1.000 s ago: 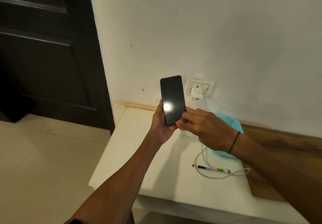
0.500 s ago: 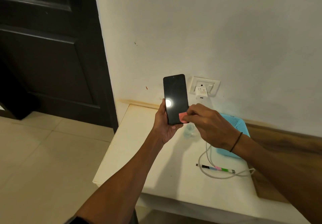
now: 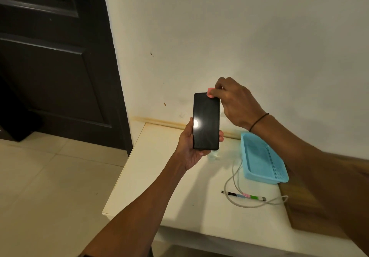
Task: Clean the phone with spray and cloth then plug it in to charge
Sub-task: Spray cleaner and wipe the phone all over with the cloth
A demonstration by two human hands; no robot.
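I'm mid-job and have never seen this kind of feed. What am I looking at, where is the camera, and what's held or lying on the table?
There is no machine, just a person's two bare hands. The single view comes from a camera worn on the head, looking forward and down. The left hand grips a dark phone upright, screen toward the camera. The right hand pinches a small pink cloth against the phone's top edge. Below, a white table holds a blue basket, a grey cable, a striped pen-like stick, and something small and clear behind the left hand, too blurred to name.
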